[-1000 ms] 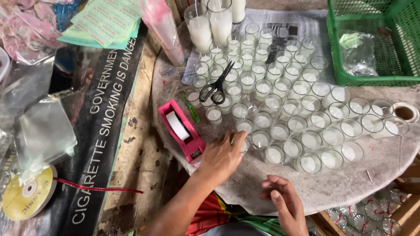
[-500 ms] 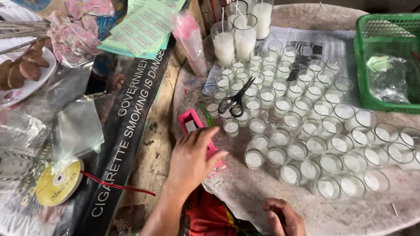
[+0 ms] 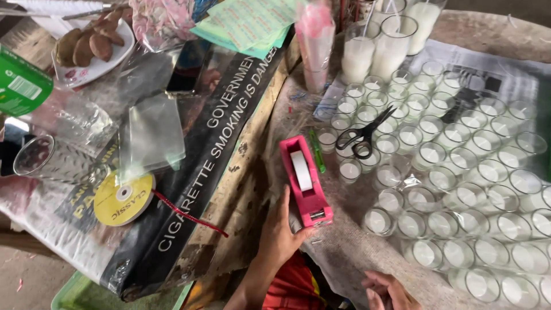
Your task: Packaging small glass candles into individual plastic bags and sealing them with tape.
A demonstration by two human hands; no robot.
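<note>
At the bottom edge, the right hand (image 3: 389,291) lies low over the pale cloth-covered table (image 3: 344,258), palm turned up and fingers loosely curled around nothing; only part of it shows. Just above and to the left, the left hand (image 3: 281,229) comes up from a forearm that rises out of the bottom of the frame, over a red garment. Its fingers are open and slightly spread, the thumb pressed against the near left side of the pink plastic tape dispenser (image 3: 305,181), touching it rather than clasping it.

The dispenser sits on the table's left edge, its long axis running from near to far and leaning a little to the left at the far end. The metal cutter end points towards the person, and the white roll of tape (image 3: 302,170) sits upright in the middle of it.

Right of the dispenser stand many small clear glass cups filled with white wax (image 3: 459,189), packed in close rows across the table. A thin green pen (image 3: 317,152) lies just beside the dispenser's far end. Black-handled scissors (image 3: 365,133) rest on top of the cups further back. To the left, a yellow spool of red ribbon (image 3: 123,199) lies on a black printed banner (image 3: 189,189), and behind the cups stand tall glass candles with white wax (image 3: 376,49)
</note>
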